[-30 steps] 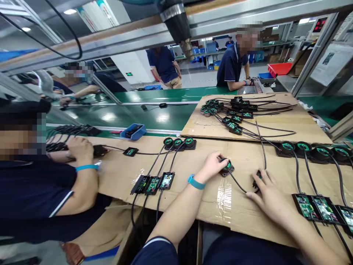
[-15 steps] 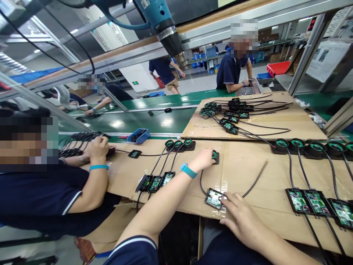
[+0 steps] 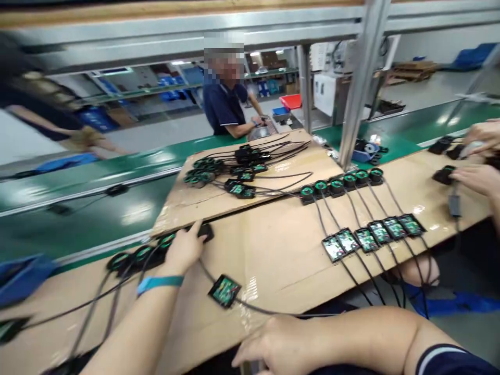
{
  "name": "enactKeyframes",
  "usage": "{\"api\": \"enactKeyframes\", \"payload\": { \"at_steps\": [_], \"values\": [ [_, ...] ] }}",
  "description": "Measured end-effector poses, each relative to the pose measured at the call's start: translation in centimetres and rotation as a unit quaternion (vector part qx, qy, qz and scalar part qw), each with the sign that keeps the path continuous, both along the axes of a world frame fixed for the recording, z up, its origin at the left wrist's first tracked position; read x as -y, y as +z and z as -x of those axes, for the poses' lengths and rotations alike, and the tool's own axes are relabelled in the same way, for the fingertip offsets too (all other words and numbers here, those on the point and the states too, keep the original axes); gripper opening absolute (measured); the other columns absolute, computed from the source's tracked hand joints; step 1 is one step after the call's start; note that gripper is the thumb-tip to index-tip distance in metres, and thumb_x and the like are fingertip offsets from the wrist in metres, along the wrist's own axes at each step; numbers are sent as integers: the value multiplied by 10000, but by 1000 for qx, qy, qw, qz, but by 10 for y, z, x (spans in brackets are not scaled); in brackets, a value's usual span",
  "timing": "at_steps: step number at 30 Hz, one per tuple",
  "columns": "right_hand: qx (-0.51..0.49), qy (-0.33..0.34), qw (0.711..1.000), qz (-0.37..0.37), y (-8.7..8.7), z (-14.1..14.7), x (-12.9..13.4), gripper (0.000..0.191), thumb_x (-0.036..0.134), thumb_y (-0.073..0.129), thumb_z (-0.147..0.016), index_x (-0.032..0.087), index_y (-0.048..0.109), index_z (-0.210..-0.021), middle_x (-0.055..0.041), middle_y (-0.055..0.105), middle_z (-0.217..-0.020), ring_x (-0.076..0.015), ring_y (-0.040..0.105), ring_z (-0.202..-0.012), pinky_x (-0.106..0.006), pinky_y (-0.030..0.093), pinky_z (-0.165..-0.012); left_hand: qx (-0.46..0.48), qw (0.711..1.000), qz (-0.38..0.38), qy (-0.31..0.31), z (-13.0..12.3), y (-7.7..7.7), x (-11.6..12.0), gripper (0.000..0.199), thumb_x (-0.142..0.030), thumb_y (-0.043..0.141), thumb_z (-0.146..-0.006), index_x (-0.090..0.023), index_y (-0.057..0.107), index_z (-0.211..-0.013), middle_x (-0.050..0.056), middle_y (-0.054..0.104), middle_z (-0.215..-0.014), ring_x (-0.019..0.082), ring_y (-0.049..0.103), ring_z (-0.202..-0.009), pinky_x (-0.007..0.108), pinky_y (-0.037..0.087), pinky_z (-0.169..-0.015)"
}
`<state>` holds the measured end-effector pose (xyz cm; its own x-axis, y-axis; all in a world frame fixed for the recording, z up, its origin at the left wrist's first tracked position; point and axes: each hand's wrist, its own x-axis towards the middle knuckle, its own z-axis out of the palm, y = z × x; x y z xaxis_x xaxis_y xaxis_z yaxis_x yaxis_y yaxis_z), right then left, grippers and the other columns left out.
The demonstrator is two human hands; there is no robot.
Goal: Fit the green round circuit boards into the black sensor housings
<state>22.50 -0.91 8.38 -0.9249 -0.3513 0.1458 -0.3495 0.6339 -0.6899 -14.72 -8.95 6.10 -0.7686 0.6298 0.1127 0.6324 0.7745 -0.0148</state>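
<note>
My left hand, with a teal band at its wrist, grips a round black housing at the right end of a row of similar round housings with green circuit boards. From that housing a cable runs to a small open black case with a green circuit board, lying flat on the cardboard. Another cable leaves the case to the right. Below it, at the table's front edge, my right hand has its fingers partly stretched, with nothing visible in them. Its lower fingers are cut off by the frame.
Several round housings cabled to open cases stand in a row on the right. More cabled parts are piled on a raised cardboard sheet. A co-worker's hands handle parts at far right. A metal post rises behind.
The view has swung right. My left hand stays on the round housing, which now sits nearer the row. My right hand has left the circuit-board case and drawn back to the table edge.
</note>
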Motion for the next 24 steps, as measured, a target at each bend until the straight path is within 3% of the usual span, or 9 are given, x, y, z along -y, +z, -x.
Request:
{"api": "enactKeyframes", "payload": {
  "at_steps": [2,4,7,10,12,14,17,21,24],
  "values": [
    [-22,55,998,11,6,-6,7,449,508,604,-979,154,673,-1247,-82,744,-1190,-198,714,-1050,-241,542,-861,3,1000,-13,21,-15,14,2,612,-380,492,-929,-148,472,-1494,212,594,-1189,372,629,-1148,457,525,-971],
    [-23,44,999,18,8,-11,1,408,489,630,-965,159,696,-1195,-93,747,-1152,-213,718,-1026,-265,556,-864,-20,997,-52,52,-40,24,5,683,-393,555,-917,-114,406,-1523,253,518,-1336,401,554,-1268,496,494,-1028],
    [-48,-104,993,34,-1,-11,-24,247,309,565,-995,177,712,-1143,-104,757,-1085,-221,723,-987,-314,572,-892,-21,994,-92,60,-98,20,18,795,-509,571,-932,-90,311,-1556,308,355,-1509,453,449,-1374,589,446,-1073],
    [-77,-243,967,16,-19,-7,-47,295,172,442,-999,170,728,-1070,-124,761,-1061,-227,733,-934,-355,590,-877,57,996,-72,-2,-160,5,41,696,-637,578,-905,-185,507,-1430,242,242,-1619,455,347,-1464,604,411,-1118],
    [-64,-263,963,0,-28,-5,-56,279,191,456,-998,173,731,-1039,-120,765,-1051,-227,741,-910,-351,604,-854,93,994,-47,-29,-184,-1,59,574,-590,600,-906,-227,575,-1350,198,245,-1639,430,341,-1481,587,407,-1135],
    [-54,-255,966,-2,-34,-4,-61,244,221,494,-991,178,728,-1044,-108,767,-1054,-223,748,-919,-335,613,-845,93,995,-18,-27,-187,-2,79,442,-442,589,-926,-217,593,-1307,195,304,-1623,404,353,-1484,590,387,-1155],
    [-66,-253,965,3,-40,-4,-64,238,221,493,-993,184,714,-1073,-90,764,-1065,-212,749,-945,-321,613,-862,50,998,36,-4,-165,3,115,334,-210,540,-878,-184,630,-1198,189,431,-1565,386,367,-1484,623,332,-1185],
    [-108,-275,955,-18,-49,-2,-61,253,184,439,-1013,189,689,-1047,-74,736,-1009,-193,730,-864,-317,604,-812,-19,997,78,3,-139,6,159,390,-70,486,-801,-186,659,-1131,155,469,-1564,390,315,-1522,650,300,-1196],
    [-131,-289,947,-38,-55,0,-57,233,191,443,-1023,188,677,-1023,-66,706,-955,-183,706,-800,-308,586,-760,-45,994,92,-30,-135,2,174,437,-29,453,-801,-178,660,-1156,155,431,-1597,374,276,-1544,628,314,-1201]
  ]
}}
